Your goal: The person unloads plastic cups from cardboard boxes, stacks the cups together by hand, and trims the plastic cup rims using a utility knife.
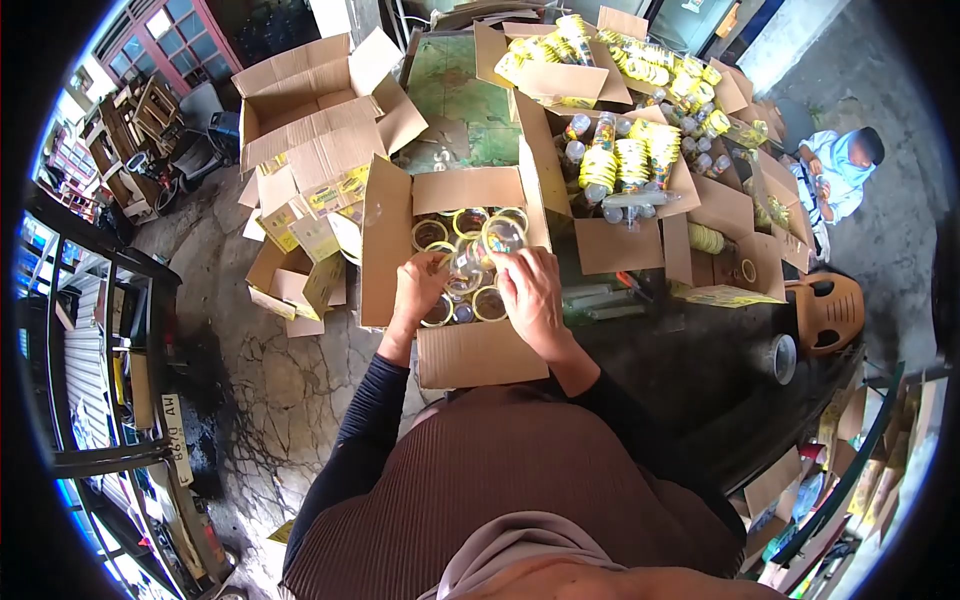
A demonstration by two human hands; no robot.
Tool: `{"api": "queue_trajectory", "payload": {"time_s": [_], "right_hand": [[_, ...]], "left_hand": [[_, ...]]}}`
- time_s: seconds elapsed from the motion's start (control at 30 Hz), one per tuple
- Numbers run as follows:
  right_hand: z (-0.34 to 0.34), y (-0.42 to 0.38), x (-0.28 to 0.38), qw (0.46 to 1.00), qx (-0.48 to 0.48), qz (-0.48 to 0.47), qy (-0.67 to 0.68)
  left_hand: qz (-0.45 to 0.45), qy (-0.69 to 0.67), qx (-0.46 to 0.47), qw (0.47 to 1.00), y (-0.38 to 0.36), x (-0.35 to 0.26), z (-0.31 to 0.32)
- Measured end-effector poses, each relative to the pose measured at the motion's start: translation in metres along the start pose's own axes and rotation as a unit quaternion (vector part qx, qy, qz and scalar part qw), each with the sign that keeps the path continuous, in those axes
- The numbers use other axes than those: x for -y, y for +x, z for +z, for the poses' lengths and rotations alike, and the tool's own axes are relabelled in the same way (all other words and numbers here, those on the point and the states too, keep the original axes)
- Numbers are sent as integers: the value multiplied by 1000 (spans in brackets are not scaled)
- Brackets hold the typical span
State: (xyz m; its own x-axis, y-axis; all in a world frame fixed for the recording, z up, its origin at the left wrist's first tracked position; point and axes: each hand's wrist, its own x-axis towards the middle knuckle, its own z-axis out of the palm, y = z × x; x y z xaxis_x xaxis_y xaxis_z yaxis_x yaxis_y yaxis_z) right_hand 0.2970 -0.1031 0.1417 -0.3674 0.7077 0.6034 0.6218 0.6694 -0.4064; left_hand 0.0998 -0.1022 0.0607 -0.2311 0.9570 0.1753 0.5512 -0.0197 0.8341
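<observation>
In front of me stands an open cardboard box (483, 357) holding several round clear jars (431, 236) with yellow rims. Above them a clear plastic jar (470, 262) with a coloured label is tilted between my hands. My left hand (418, 292) is closed at its left side, fingertips curled against it. From the right, my right hand (532, 296) grips the same jar, thumb and fingers near its upper end. Slight blur and see-through plastic hide exactly where the fingertips touch.
Right of the box, open cartons hold stacked yellow lids (632, 160) and clear jars. An open carton (300, 105) stands back left, above flattened cardboard. A green tabletop (452, 95) lies behind. A brown plastic stool (828, 312) and a seated person (838, 170) are at right.
</observation>
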Motion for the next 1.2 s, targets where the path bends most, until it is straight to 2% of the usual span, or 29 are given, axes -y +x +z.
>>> {"api": "queue_trajectory", "payload": {"time_s": [0.03, 0.1, 0.13, 0.2, 0.33, 0.43, 0.47, 0.57, 0.63, 0.67, 0.7, 0.77, 0.8, 0.83, 0.87, 0.9, 0.93, 0.97, 1.0, 1.03, 1.1, 1.13, 1.2], "right_hand": [[-1, 0, 3, 999, 23, -5, 26], [5, -1, 4, 999, 32, -15, 17], [13, -6, -1, 998, 47, -12, 40], [22, -10, -7, 996, 49, -13, 78], [26, -4, -20, 994, 1, 43, 102], [34, 1, -30, 983, 1, 95, 156], [37, 1, -31, 983, 0, 97, 157], [36, 10, -19, 987, -8, 53, 150], [38, 14, -13, 990, 6, 31, 137], [44, 10, -17, 981, 56, 42, 183], [46, 12, -16, 980, 88, -15, 177], [48, 14, -14, 974, 83, -102, 186], [54, 15, -19, 953, 96, -28, 287], [65, 13, -28, 916, 106, 45, 384], [79, 9, -42, 897, 106, 190, 384], [93, 14, -50, 911, 0, 117, 396], [101, 9, -60, 967, 41, 98, 229], [108, 3, -69, 992, 79, 77, 56], [109, -3, -63, 979, 173, 101, -29], [125, -17, -66, 978, 170, 90, -77], [140, -33, -75, 966, 226, 64, -111], [143, -34, -76, 976, 181, 31, -117], [142, -28, -80, 979, 157, 28, -130]], "left_hand": [[3, -1, -1, 1000, 1, 0, 0], [-64, -82, 44, 994, 6, -1, 0], [-60, -84, 44, 994, 8, 1, -1], [-150, -211, 137, 956, 11, -1, -4], [-83, -276, 173, 942, 1, -15, -13], [-10, -377, 253, 891, -6, -5, -3], [-3, -446, 219, 868, -7, -3, 10], [-26, -219, 258, 941, -3, 3, 9], [-33, -225, 233, 945, -2, -7, -1], [-40, -233, 207, 950, -1, -10, -4], [-41, -233, 207, 949, -1, -8, -6], [19, -157, 189, 969, -1, -1, -12], [-3, -216, 172, 961, -4, 1, -10], [-3, -214, 172, 962, -6, 7, -10], [-12, -225, 158, 961, -8, 15, -9], [-22, -237, 143, 961, -9, 19, -10], [-42, -210, 152, 965, -11, 13, -17], [-42, -209, 150, 965, -13, 15, -17], [-38, -220, 133, 966, -15, 20, -15], [-33, -232, 116, 965, -17, 25, -14], [-61, -248, 131, 958, -22, 30, -14], [-58, -245, 107, 962, -25, 31, -13], [-41, -219, 81, 971, -26, 30, -16]]}}
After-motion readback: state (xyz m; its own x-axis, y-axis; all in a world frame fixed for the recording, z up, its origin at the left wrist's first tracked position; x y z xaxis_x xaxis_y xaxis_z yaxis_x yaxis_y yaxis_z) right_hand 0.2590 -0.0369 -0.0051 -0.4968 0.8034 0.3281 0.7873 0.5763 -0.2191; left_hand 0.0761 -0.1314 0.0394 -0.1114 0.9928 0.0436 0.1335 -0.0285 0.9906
